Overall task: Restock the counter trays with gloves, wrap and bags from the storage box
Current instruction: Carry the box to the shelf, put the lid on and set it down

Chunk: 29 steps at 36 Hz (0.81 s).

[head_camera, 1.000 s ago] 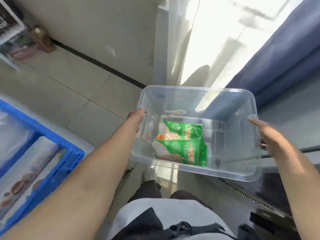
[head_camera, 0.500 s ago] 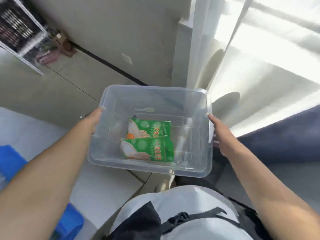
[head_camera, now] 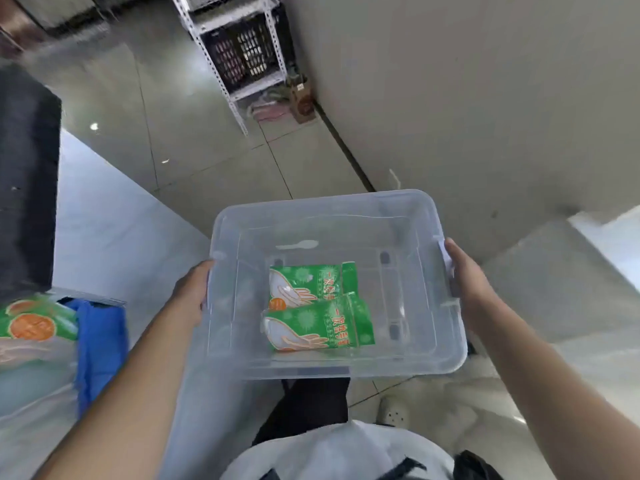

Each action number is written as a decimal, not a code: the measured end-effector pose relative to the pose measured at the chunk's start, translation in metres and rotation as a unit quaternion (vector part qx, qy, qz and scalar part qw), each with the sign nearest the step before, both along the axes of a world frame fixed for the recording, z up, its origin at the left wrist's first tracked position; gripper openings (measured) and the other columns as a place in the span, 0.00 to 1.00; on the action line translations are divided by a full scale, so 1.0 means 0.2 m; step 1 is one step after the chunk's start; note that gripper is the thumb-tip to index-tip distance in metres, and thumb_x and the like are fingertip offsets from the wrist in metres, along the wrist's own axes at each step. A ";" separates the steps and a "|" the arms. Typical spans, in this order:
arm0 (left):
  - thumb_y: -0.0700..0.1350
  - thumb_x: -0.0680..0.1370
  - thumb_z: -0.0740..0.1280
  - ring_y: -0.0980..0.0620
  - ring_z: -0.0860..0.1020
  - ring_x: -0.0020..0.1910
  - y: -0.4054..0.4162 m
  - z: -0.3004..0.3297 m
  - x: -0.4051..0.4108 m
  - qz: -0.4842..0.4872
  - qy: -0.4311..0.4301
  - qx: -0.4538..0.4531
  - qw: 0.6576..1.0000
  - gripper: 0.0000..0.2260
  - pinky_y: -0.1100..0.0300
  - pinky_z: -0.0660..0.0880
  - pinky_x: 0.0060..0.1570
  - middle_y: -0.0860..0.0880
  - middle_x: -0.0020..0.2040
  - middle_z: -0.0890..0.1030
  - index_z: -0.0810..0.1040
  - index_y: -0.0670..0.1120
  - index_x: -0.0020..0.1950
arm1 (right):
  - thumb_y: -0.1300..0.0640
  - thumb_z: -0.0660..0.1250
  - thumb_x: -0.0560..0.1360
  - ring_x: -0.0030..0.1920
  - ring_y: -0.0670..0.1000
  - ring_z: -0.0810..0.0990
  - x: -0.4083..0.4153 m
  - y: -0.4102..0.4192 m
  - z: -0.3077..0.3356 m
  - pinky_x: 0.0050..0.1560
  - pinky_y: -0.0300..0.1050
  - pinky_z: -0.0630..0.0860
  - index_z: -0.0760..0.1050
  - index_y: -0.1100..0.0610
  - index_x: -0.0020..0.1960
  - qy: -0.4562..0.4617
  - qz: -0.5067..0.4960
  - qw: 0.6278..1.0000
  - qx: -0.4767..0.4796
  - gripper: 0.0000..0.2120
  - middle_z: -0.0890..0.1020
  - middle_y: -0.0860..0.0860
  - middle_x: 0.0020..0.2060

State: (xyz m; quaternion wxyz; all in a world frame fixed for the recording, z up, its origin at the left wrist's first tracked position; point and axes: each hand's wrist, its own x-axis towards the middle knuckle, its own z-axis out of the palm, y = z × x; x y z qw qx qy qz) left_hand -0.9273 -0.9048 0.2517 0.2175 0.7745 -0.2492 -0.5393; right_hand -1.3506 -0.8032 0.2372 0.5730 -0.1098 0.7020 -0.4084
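A person is holding a clear plastic storage box (head_camera: 446, 344) in the air in front of the body, one hand on each short side. The left hand (head_camera: 192, 292) is pressing against the box's left wall with the fingers wrapping under or around the rim, and the right hand (head_camera: 465, 278) is clasping the white latch handle on the right wall, fingers curling around its edge. Inside the box, two green packs of disposable gloves are lying flat on the bottom, near the middle: the farther glove pack (head_camera: 311, 284) is sitting just beyond the nearer glove pack (head_camera: 318, 329), and the two are overlapping slightly at their meeting edges. A pale plastic spoon (head_camera: 298, 244) is lying on the box floor beyond the packs, apart from them. To the left, a blue tray (head_camera: 100, 344) is resting on the pale counter (head_camera: 110, 237), and what is probably another glove pack (head_camera: 33, 323) is showing at the frame's left edge, though it is blurred. Farther off, a white metal shelf rack (head_camera: 242, 53) with a dark crate is standing on the tiled floor (head_camera: 194, 147) by the wall.
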 end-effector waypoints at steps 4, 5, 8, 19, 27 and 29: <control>0.54 0.76 0.66 0.48 0.80 0.31 -0.24 -0.07 0.04 0.027 0.042 -0.014 0.999 0.20 0.63 0.73 0.30 0.44 0.39 0.84 0.80 0.41 0.61 | 0.33 0.66 0.65 0.44 0.51 0.83 -0.03 -0.44 -0.01 0.50 0.51 0.79 0.80 0.51 0.56 0.028 -0.002 0.999 0.027 0.29 0.83 0.49 0.46; 0.53 0.77 0.66 0.50 0.81 0.27 -0.32 -0.09 0.05 0.032 0.063 -0.016 0.997 0.18 0.65 0.73 0.25 0.48 0.34 0.83 0.81 0.42 0.59 | 0.33 0.65 0.66 0.36 0.48 0.80 -0.03 -0.55 -0.01 0.40 0.46 0.76 0.79 0.50 0.51 0.045 -0.003 0.999 0.031 0.24 0.79 0.48 0.40; 0.54 0.78 0.65 0.49 0.84 0.32 -0.50 -0.09 0.08 0.053 0.104 -0.015 0.993 0.15 0.63 0.76 0.26 0.48 0.37 0.85 0.83 0.45 0.56 | 0.38 0.65 0.72 0.33 0.48 0.74 -0.01 -0.84 0.03 0.32 0.43 0.68 0.77 0.51 0.49 0.081 0.005 0.996 0.035 0.18 0.75 0.48 0.38; 0.52 0.75 0.68 0.39 0.77 0.64 -1.40 0.01 0.25 0.099 0.103 -0.026 0.989 0.21 0.38 0.69 0.67 0.41 0.65 0.79 0.78 0.46 0.66 | 0.46 0.64 0.77 0.30 0.48 0.79 0.16 -1.79 0.38 0.27 0.36 0.71 0.78 0.53 0.42 0.081 -0.001 0.996 -0.026 0.12 0.80 0.50 0.35; 0.52 0.77 0.67 0.46 0.72 0.46 -2.08 -0.02 0.37 0.121 0.056 -0.035 0.990 0.09 0.52 0.68 0.51 0.42 0.49 0.74 0.78 0.48 0.51 | 0.42 0.64 0.77 0.31 0.48 0.80 0.24 -2.60 0.34 0.32 0.41 0.72 0.79 0.53 0.44 0.056 0.010 0.998 -0.040 0.15 0.82 0.48 0.32; 0.55 0.77 0.68 0.46 0.72 0.49 -2.24 -0.03 0.43 0.135 0.049 -0.024 0.989 0.11 0.52 0.67 0.52 0.42 0.52 0.74 0.78 0.48 0.51 | 0.42 0.63 0.78 0.26 0.46 0.81 0.28 -2.86 0.31 0.28 0.37 0.74 0.78 0.53 0.44 0.048 0.021 0.998 -0.043 0.15 0.83 0.47 0.28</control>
